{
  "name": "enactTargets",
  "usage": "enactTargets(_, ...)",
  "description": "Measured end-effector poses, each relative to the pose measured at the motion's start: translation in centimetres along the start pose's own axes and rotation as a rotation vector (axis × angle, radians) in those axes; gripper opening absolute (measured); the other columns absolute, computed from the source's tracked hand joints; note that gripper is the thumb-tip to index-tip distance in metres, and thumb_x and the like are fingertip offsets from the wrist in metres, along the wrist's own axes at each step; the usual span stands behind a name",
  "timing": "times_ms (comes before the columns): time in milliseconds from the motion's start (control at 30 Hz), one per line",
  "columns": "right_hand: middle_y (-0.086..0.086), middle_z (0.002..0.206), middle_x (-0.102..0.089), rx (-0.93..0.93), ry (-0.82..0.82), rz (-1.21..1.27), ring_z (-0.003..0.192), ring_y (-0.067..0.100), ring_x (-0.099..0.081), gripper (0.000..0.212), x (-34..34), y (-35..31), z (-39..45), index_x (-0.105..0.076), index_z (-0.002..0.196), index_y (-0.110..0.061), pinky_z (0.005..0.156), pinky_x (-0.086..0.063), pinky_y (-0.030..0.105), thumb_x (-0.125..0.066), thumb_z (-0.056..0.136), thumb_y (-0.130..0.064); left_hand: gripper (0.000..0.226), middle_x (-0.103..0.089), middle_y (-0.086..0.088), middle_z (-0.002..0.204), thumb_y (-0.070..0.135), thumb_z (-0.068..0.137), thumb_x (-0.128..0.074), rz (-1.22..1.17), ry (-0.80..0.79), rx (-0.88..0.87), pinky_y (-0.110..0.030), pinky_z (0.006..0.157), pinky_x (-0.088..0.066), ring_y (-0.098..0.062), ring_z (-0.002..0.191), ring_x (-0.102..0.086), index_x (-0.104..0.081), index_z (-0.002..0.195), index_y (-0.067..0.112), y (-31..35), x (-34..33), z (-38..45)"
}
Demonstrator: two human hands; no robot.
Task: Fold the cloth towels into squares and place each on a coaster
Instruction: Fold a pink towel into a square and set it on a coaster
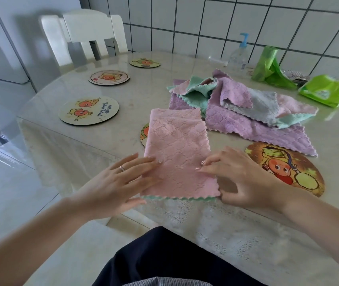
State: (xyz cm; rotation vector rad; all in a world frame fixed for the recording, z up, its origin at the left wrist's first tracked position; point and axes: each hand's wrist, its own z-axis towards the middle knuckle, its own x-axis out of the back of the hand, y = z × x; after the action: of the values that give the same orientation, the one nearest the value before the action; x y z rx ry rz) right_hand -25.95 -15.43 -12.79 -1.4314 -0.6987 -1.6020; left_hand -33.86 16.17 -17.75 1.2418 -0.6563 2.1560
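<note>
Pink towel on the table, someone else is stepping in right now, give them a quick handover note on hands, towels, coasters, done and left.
Left hand: fingers flat on the pink towel, pressing its left edge.
Right hand: fingertips on the towel's right edge, fingers bent.
Pink towel: folded to a long rectangle, not yet square, lying partly over one coaster.
Unfolded towel pile sits behind it.
Four other coasters, including the big one at right, are bare.
Done: no towel placed yet.
Left: fold pink once more, place it, then the pile.

Five round coasters (89,110) are lying on the table (123,91). One folded pink towel (176,149) is lying flat there. One heap of towels (247,108) is lying behind; its number is unclear.
</note>
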Motion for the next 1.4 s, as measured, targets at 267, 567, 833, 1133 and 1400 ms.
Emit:
enactTargets(267, -0.007, 0.135, -0.032, -0.14, -0.069, -0.001, 0.122, -0.009, -0.011, 0.069, -0.6, -2.6, -0.2, -0.031, 0.141, -0.039, 0.117, -0.003, 0.05, -0.05, 0.077, -0.054, 0.034, -0.054, -0.004, 0.134, 0.013, 0.094, -0.044, -0.126, 0.095, -0.023, -0.043, 0.103, -0.041, -0.017, 0.127, -0.047, -0.057, 0.125, 0.008, 0.1, -0.6, 2.5)
enactTargets(567, -0.026, 0.074, -0.056, -0.2, 0.249, 0.281, 0.07, -0.005, -0.052, 0.028, 0.3, -3.1, 0.8, -0.059, 0.084, -0.038, 0.095, -0.04, 0.025, -0.039, 0.089, -0.057, 0.03, -0.07, 0.008, 0.102, 0.033, 0.097, -0.04, -0.369, 0.148, 0.192, -0.022, 0.082, -0.052, -0.005, 0.094, -0.065, -0.06, 0.114, 0.02, 1.0, 1.7, 3.1)
enactTargets(833, 0.004, 0.063, -0.054, -0.302, 0.311, 0.427, 0.05, 0.007, -0.039, 0.037, 1.6, -3.0, 1.3, -0.053, 0.07, -0.025, 0.046, -0.025, 0.023, -0.037, 0.086, -0.055, 0.012, -0.059, 0.017, 0.066, 0.041, 0.088, -0.049, -0.616, 0.285, 0.442, -0.006, 0.049, -0.034, -0.001, 0.05, -0.05, -0.059, 0.085, 0.035, 1.9, 3.5, 4.7)
enactTargets(1133, -0.002, 0.053, -0.05, -0.575, 0.294, 0.484, 0.05, 0.013, -0.049, 0.039, 1.3, 2.0, 7.2, -0.045, 0.061, -0.015, 0.053, -0.037, 0.029, -0.058, 0.088, -0.04, 0.047, -0.057, -0.007, 0.066, 0.042, 0.087, -0.056, -0.728, 0.323, 0.78, -0.023, 0.053, -0.037, -0.014, 0.052, -0.046, -0.037, 0.13, 0.039, -3.0, 0.9, 7.9)
enactTargets(1400, -0.003, 0.057, -0.058, -0.696, 0.226, 0.459, 0.056, 0.016, -0.063, 0.029, 0.3, 6.5, 11.5, -0.053, 0.068, -0.015, 0.05, -0.042, 0.022, -0.065, 0.084, -0.035, 0.07, -0.064, 0.007, 0.074, 0.032, 0.086, -0.062, -0.668, 0.176, 0.895, -0.027, 0.062, -0.048, -0.002, 0.056, -0.057, -0.022, 0.143, 0.032, -8.4, -1.0, 10.1)
